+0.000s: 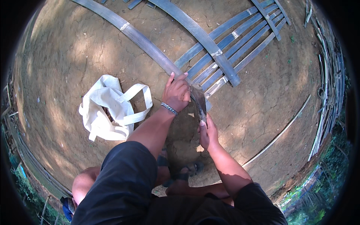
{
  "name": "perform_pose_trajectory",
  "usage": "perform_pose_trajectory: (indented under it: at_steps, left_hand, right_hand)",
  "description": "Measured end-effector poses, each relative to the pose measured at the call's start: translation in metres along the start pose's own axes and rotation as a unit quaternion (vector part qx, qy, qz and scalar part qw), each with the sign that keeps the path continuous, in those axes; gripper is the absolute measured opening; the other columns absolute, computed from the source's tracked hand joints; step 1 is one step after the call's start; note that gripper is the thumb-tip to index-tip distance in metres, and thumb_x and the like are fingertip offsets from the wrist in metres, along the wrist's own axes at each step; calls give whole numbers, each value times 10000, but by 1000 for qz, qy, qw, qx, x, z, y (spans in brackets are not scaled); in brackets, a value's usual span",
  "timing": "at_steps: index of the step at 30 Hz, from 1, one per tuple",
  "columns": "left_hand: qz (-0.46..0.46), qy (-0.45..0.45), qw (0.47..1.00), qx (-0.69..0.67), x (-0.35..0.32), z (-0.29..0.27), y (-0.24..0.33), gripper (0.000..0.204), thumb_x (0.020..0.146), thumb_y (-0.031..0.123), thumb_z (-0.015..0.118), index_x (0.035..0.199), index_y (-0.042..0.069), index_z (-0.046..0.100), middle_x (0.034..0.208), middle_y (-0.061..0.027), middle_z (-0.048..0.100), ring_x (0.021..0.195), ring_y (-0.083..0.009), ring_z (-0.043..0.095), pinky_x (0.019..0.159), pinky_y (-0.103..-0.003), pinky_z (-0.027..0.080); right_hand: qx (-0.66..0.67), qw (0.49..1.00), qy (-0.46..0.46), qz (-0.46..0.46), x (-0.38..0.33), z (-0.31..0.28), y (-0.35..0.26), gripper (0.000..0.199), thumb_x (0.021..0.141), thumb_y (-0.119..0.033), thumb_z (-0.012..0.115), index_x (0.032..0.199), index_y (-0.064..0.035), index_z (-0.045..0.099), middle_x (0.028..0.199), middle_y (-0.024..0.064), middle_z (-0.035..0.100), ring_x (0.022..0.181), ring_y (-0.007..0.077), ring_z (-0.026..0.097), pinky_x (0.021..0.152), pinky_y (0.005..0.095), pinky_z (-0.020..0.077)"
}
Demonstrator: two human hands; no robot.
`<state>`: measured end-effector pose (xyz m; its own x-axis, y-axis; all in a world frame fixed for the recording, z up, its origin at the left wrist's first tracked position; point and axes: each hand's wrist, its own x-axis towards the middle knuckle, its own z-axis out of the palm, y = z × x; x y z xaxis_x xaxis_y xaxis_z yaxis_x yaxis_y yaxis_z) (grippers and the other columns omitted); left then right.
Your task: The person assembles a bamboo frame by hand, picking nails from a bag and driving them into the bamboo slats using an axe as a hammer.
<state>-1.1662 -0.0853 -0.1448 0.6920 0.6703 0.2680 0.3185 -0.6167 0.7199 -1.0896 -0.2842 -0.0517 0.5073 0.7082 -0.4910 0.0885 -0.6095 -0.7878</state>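
Observation:
My left hand (177, 93), with a chain bracelet on its wrist, is closed around the near end of a long dark split-bamboo slat (144, 45). That slat runs away to the upper left. In my right hand (208, 133) is the handle of a dark, broad-bladed tool (198, 95) that looks like a machete. Its wide end points away from me and lies close beside my left fingers, over the slat ends; whether it touches them I cannot tell. Just beyond, several bamboo slats (240, 44) lie side by side, with another slat (193, 28) across them.
A white cloth bag (108, 107) with handles lies crumpled on the cracked earth left of my arm. A thin pale stick (279, 133) lies to the right. Long poles (325, 86) are heaped along the right edge. My sandalled feet (185, 174) are below my hands.

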Motion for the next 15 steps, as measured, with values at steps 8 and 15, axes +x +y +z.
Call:
perform_pose_trajectory:
  at_steps: [8, 15]
  left_hand:
    - [7, 16, 1000, -2, 1, 2, 0, 95, 778, -13, 663, 805, 68, 620, 1002, -72, 665, 1338, -261, 618, 1225, -567, 315]
    - [5, 14, 1000, -17, 2, 1, -1, 106, 780, -8, 681, 802, 80, 625, 985, -64, 665, 1339, -262, 617, 1222, -557, 317]
  right_hand:
    - [1, 1000, 12, -29, 0, 8, 14, 493, 1106, -370, 470, 1459, -31, 533, 776, 24, 576, 686, 127, 576, 659, 307, 492]
    - [-21, 999, 11, -23, 1, 4, 12, 483, 1110, -344, 471, 1469, -26, 532, 767, 21, 579, 696, 117, 574, 662, 295, 488]
